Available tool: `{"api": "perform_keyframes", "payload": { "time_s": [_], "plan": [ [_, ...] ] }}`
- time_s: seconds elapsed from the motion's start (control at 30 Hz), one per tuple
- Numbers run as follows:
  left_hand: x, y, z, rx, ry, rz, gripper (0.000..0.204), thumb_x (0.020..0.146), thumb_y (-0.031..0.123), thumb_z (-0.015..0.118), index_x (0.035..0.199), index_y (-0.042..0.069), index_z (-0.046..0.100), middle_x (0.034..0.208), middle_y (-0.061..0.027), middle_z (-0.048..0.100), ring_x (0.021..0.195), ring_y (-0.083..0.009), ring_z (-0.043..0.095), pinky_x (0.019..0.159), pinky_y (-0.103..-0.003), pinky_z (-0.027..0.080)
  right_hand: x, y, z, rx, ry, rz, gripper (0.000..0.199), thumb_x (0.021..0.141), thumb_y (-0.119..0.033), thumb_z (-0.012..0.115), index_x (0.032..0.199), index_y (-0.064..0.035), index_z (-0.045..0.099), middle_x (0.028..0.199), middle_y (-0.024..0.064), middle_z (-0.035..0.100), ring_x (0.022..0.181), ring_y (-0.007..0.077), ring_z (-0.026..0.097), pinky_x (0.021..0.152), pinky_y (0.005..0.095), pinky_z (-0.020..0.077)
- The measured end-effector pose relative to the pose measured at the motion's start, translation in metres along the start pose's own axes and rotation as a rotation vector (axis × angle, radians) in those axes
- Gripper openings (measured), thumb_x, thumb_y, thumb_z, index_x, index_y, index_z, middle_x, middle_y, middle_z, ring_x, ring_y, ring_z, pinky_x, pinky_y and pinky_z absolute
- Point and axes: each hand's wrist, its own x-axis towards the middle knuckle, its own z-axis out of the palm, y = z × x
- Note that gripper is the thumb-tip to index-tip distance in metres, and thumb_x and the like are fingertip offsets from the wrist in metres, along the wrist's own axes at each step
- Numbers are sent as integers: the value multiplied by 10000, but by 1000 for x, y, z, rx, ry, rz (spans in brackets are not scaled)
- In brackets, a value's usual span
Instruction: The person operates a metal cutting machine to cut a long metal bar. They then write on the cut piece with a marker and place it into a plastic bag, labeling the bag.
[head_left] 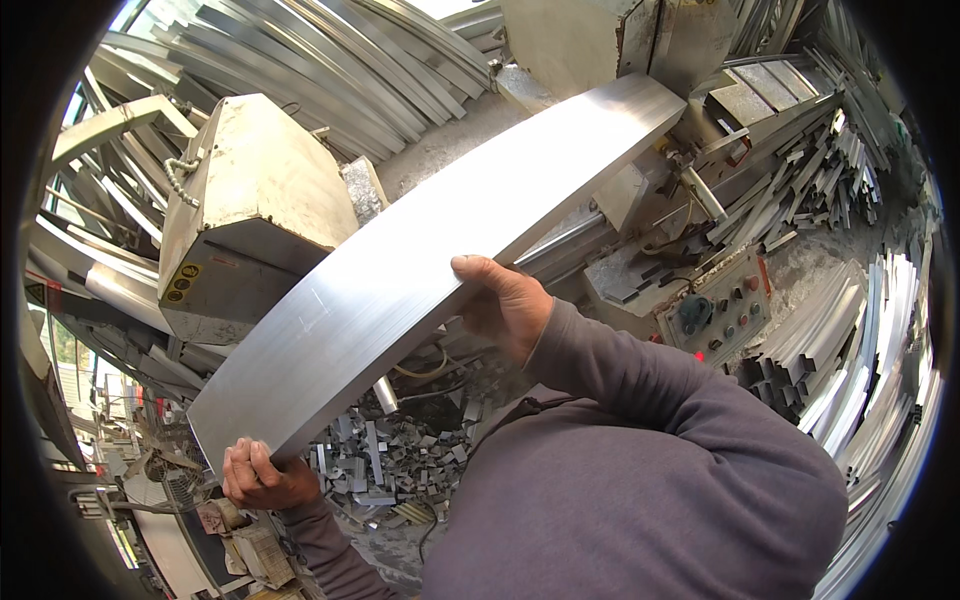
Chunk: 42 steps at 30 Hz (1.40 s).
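Note:
A long, wide, silvery aluminium profile (400,240) slants across the view, from the lower left up to the far right. Its broad face shines with glare. My left hand (268,478) grips the near left end, fingers curled over the top at the corner. Around the edge closest to me, near mid-length, my right hand (508,308) is closed, its thumb lying on the top face and its other fingers mostly hidden beneath. The far end lies in front of a pale machine head; whether it touches anything there, I cannot tell.
Pale machine housings stand at left (260,180) and far centre (565,45). A control panel with buttons (715,305) sits to the right. Metal off-cuts (390,465) cover the floor below. Long profiles are stacked at the back (310,70) and right (830,350).

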Motion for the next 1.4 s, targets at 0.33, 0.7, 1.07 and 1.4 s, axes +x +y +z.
{"api": "perform_keyframes", "payload": {
  "time_s": [0.33, 0.7, 1.07, 1.4],
  "plan": [
    [-7, 68, 14, -405, -572, -195, 679, 793, 85, 855, 1426, 103, 609, 1362, -94, 635, 1309, -343, 593, 1166, -542, 408, -17, -15, -36, -249, 429, -106, 592, 988, -265, 819, 1428, -2, 523, 1172, 104, 675, 993, 207, 673, 868, 352, 565],
    [-62, 95, 80, -709, -1093, -423, 917, 660, 184, 1002, 1469, 68, 585, 1378, -125, 650, 1331, -373, 575, 1173, -509, 408, 52, 16, -93, -896, 298, -407, 608, 872, -203, 801, 1390, 35, 586, 1073, 129, 712, 977, 220, 703, 873, 361, 594],
    [-84, 97, 90, -422, -822, -644, 1042, 688, 265, 1015, 1606, 141, 539, 1582, -94, 547, 1457, -338, 487, 1260, -550, 329, 74, 48, -131, -1243, -3, -404, 194, 977, -50, 734, 1134, -15, 625, 1054, 30, 665, 953, 104, 626, 895, 285, 539],
    [-192, 176, -65, -247, -968, -1379, 701, 840, 240, 946, 1450, 50, 657, 1566, -187, 564, 1438, -442, 538, 1182, -522, 481, 115, 79, -121, -1500, -574, -453, 233, 920, -7, 733, 1144, 6, 670, 1017, 69, 707, 904, 171, 695, 871, 323, 565]
  ]
}}
